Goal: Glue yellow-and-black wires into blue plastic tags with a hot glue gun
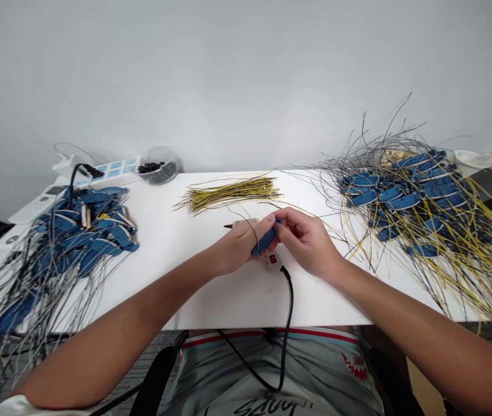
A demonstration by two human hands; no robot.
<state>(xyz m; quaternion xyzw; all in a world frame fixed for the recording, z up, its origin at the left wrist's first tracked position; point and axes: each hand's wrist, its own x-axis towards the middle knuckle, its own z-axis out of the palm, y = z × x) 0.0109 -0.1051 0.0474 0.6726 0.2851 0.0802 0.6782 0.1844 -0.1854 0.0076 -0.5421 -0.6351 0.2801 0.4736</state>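
Observation:
A small blue curved part (265,238) is held between both hands over the middle of the white table. My left hand (242,242) is closed round it, and a thin dark wire (252,225) loops over the fingers. At the part's upper right end, the fingertips of my right hand (304,240) pinch; whether a wire end is also between them is hidden. Beneath the hands lies a pale corded tool (272,260) with a red switch and a dark pointed tip, partly covered. Behind them rests a bundle of yellow and black wires (233,193).
Blue parts with dark wires (94,231) are heaped at left, near a power strip (114,169) and a clear tub (159,167) of small black pieces. More blue parts (406,199) with tangled yellow and black wires spread at right. A black cord (290,312) hangs over the front edge.

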